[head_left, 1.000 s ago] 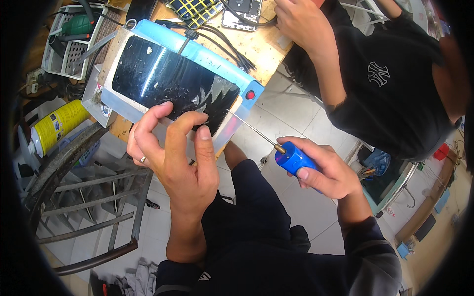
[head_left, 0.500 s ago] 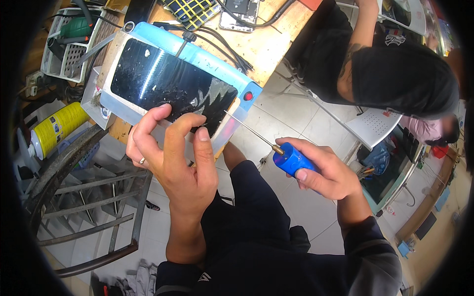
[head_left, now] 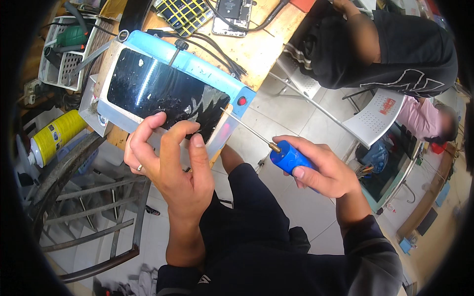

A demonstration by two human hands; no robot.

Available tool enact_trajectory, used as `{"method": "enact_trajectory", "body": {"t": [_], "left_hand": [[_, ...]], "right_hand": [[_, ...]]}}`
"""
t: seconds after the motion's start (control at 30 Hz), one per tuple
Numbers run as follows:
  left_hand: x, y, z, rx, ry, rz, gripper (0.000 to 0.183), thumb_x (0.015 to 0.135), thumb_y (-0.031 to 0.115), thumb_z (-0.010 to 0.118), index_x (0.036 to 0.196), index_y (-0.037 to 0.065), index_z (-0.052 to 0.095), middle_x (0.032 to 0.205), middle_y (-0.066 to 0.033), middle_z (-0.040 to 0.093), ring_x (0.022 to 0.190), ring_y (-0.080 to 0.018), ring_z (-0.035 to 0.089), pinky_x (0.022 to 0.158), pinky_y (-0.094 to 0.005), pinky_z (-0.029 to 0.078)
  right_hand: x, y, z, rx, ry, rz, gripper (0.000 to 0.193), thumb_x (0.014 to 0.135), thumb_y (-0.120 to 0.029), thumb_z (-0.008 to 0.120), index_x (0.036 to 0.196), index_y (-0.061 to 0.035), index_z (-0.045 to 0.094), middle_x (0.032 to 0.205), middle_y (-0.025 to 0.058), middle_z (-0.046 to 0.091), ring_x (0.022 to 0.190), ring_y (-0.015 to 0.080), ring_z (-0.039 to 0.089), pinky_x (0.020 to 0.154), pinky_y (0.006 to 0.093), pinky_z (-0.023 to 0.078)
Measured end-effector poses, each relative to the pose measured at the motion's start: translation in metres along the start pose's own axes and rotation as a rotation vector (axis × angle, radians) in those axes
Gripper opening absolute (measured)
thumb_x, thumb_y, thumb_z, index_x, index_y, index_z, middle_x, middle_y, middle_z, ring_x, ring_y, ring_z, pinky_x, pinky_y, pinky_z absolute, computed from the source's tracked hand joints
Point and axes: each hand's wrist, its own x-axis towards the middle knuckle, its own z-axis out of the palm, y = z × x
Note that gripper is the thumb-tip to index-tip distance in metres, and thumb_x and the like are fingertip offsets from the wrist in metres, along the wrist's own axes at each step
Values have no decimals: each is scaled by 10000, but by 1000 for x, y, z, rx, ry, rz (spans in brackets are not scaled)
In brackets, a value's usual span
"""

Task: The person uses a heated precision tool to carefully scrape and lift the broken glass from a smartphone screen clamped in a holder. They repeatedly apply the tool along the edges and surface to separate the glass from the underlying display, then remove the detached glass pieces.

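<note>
A flat blue and grey machine point(head_left: 148, 59) with a glossy black top plate point(head_left: 158, 89) lies on the wooden bench point(head_left: 256, 44). My left hand point(head_left: 168, 163) is at its near edge, thumb and fingers pressed on a pale thin panel point(head_left: 219, 135) at the plate's near right corner. My right hand point(head_left: 316, 167) grips a screwdriver by its blue handle point(head_left: 286, 157). The thin metal shaft point(head_left: 244, 126) points up left, its tip at the panel's right edge.
A yellow spray can point(head_left: 54, 135) lies at the left by a white basket with tools point(head_left: 64, 54). A phone point(head_left: 234, 10), a yellow-gridded mat point(head_left: 185, 12) and black cables point(head_left: 212, 47) lie on the bench. A person in black sits at upper right beside a white chair point(head_left: 375, 118).
The screwdriver tip has stayed at the panel's right edge while my right hand shifted slightly. The person at upper right has leaned and moved back. My left hand keeps its hold.
</note>
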Motion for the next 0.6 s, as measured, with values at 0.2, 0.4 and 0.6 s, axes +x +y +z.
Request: {"method": "enact_trajectory", "body": {"t": [0.2,0.4,0.6], "left_hand": [[0,1,-1,21,-1,1,146,910,135,705,1051,125,740,1340,-139,549,1298,-329,377,1097,-497,238],[0,1,-1,45,5,-8,115,917,157,726,1030,136,738,1337,-115,561,1303,-322,378,1099,-504,233],[1,2,-4,61,-10,-31,78,936,176,728,1005,139,727,1319,-97,576,1292,-315,375,1089,-509,231]], "right_hand": [[0,-2,-8,51,-5,54,588,1054,-322,590,1524,7,459,1096,195,688,792,248,706,759,352,561],[2,2,-6,57,36,40,617,1015,-315,586,1537,-6,474,978,144,689,659,148,668,673,282,554],[1,1,-7,79,39,71,630,1004,-315,597,1536,-1,474,979,141,689,669,148,667,674,281,549]]}}
